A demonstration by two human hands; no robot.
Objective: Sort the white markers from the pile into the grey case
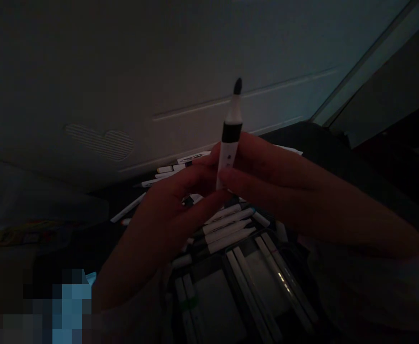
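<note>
A pale sleeve [370, 291] fills the lower right corner, while coarse blocks mask the lower left. Just beyond, the right hand [277, 179] and the left hand [170, 200] meet mid-view. Their fingers [254, 145] are closed together on one white marker [230, 150], held upright with a slight lean; its dark tip [237, 86] points up, above a pale neck and a black band. The right thumb lies across its front, the left thumb at its lower end.

Under the wrists is a dark tray [215, 261] with white sticks [254, 296] lying lengthwise in it, one pair crossed by a green band [189, 304]. Beyond its edge, loose markers [227, 236] lie side by side, one with a teal end [254, 210]. The hands hide the middle of this spread. More show past the left hand, including a yellow-ended one [164, 169] near the wall.

All lie on a dark surface [324, 162]; whether bench or floor, I cannot tell. At far left is a colourful packet [23, 234], too dim to read. Behind stands a pale wall [181, 57] with raised lines and a ridged heart [100, 142]. The room is very dark.
</note>
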